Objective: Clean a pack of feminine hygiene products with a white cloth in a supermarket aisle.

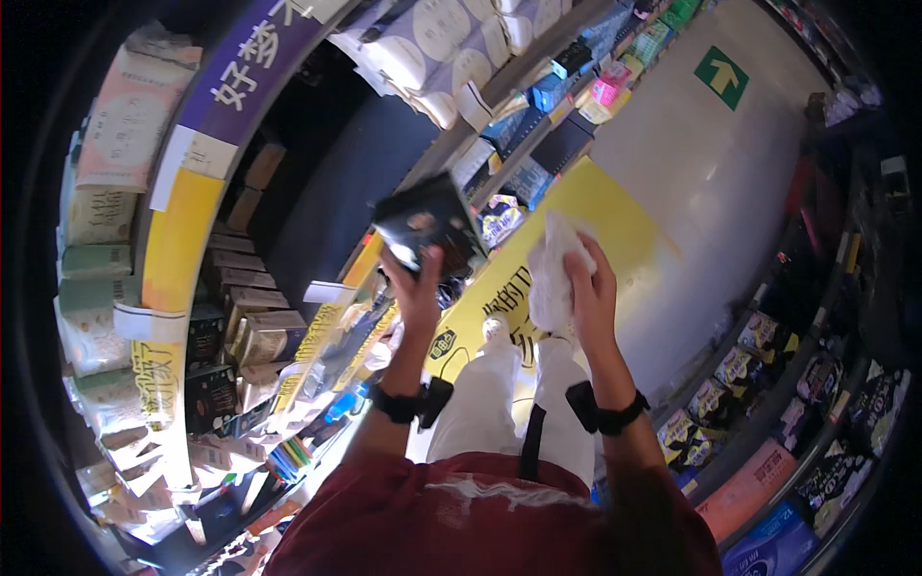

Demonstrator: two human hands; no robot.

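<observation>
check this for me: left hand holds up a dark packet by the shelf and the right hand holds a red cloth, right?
Not quite. The head view shows the left hand holding up the dark packet by the shelf, but the cloth in the right hand is white, not red.

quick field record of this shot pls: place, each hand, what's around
place: shop aisle between stocked shelves, pale floor with a yellow patch and a green arrow sign
left hand: raised, gripping a dark flat packet
right hand: raised, holding a crumpled white cloth
wrists: a dark band on each
left side: shelves of boxes and pale packs
right side: shelf of dark and coloured packets
clothing: red top, white trousers
</observation>
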